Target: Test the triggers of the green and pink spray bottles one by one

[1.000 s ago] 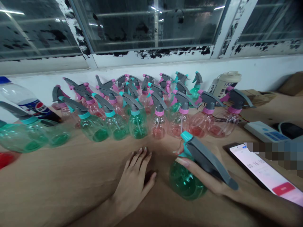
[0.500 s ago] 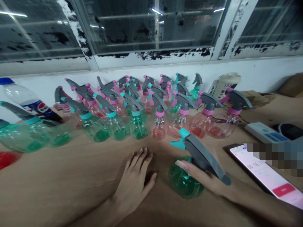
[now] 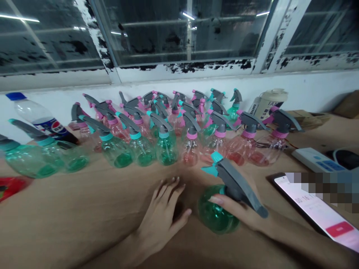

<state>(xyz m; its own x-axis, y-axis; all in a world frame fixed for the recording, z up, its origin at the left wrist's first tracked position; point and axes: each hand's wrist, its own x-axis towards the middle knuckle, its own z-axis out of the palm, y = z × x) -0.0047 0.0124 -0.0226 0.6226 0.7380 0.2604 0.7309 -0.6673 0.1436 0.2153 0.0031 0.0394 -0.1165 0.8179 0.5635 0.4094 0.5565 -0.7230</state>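
Our right hand [image 3: 248, 216] curls round the green bottle [image 3: 214, 216], thumb [image 3: 221, 201] on its near side, other fingers hidden. Our left hand [image 3: 161, 220], palm down at the table [image 3: 84, 213] just left of that thumb, is loosely spread and holds nothing. We'd best grip evenly below the trigger [image 3: 211, 170], as plastic may flex.

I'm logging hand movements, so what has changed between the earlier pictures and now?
A finger of the right hand no longer shows at the trigger; the held bottle has shifted slightly left. The right hand still grips it, the left hand still rests on the table, and the other bottles stay put.
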